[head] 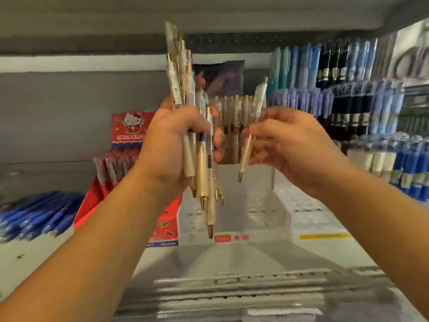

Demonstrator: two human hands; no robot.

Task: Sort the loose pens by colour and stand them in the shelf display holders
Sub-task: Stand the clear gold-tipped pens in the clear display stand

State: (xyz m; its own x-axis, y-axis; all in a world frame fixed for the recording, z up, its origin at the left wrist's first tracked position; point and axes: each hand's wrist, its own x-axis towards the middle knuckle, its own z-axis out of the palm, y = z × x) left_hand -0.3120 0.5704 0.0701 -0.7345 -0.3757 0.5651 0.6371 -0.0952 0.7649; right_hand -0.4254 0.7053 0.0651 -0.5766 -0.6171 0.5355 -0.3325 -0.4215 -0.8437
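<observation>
- Nearly upright, tip down, a single gold pen [246, 156] is pinched mid-barrel by the right hand's [285, 145] thumb and fingertips, directly above the clear display holder [232, 228].
- Just beside it, the left hand [171, 145] clenches a bundle of matching pens [202, 163].
- Blue pen racks [348, 89] stand at right.

Dim, warm light leaves the upper shelf [92, 43] in shadow. Blur smears the blue pens [34, 212] at left; the gold pens [202, 168] look sharper.
</observation>
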